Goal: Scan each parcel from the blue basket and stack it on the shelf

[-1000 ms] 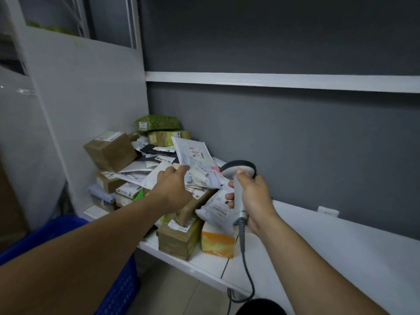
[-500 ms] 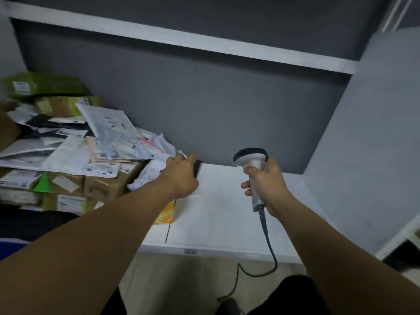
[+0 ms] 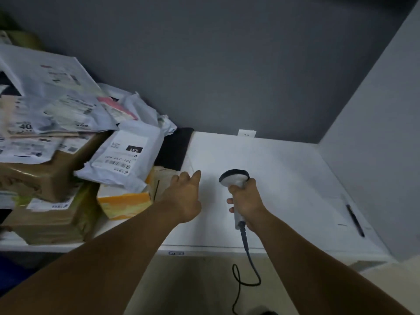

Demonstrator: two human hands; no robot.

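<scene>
A pile of parcels (image 3: 56, 123) fills the left of the white shelf (image 3: 284, 178): white mailer bags with labels, brown boxes and an orange-and-white box (image 3: 125, 201). A white labelled mailer (image 3: 123, 155) lies on top at the pile's right edge. My left hand (image 3: 184, 196) hovers over the shelf just right of the pile, fingers loosely extended, holding nothing. Further right, the fingers of my right hand (image 3: 246, 201) wrap the handle of a grey barcode scanner (image 3: 235, 178), whose cable hangs down past the shelf edge.
A black pen (image 3: 355, 220) lies on the shelf near the right side panel. A flat black parcel (image 3: 175, 148) lies against the grey back wall behind the pile. A dark blue strip, perhaps the basket (image 3: 13, 271), shows at the lower left.
My view has swung right and down onto the bare shelf. My left hand let go of the mailers on the pile and came off to the right. The scanner stays in my right hand.
</scene>
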